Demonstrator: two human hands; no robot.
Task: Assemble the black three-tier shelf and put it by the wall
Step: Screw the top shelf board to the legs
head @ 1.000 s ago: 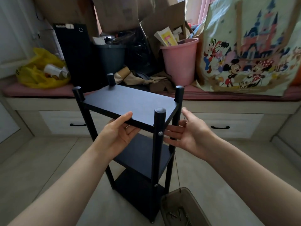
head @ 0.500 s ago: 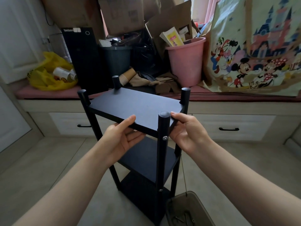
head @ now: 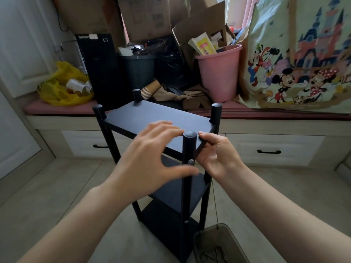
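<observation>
— Where is the shelf, and how does it stand?
— The shelf (head: 176, 194) stands upright on the floor (head: 57, 186), just in front of the window seat (head: 266, 123). Its posts are vertical and its three boards are stacked level. It sits at a slant: the long axis of the top board (head: 157, 114) runs from far left to near right, so one corner post (head: 189, 147) is the part nearest the camera.
— And the hands?
— The right hand (head: 216, 156) reaches in from the right and grips the board's short right edge beside that post, thumb on top and fingers curled underneath. The left hand (head: 150, 158) is over the long near edge, palm down, fingers spread and slightly bent, with the thumb lower, in front of the post. It holds nothing. It is blurred, so I can't tell whether its fingertips touch the board.
— Anything close by?
— A tray (head: 226, 238) lies on the floor just right of the shelf's foot, and a pink bucket (head: 218, 73) stands on the window seat behind.
</observation>
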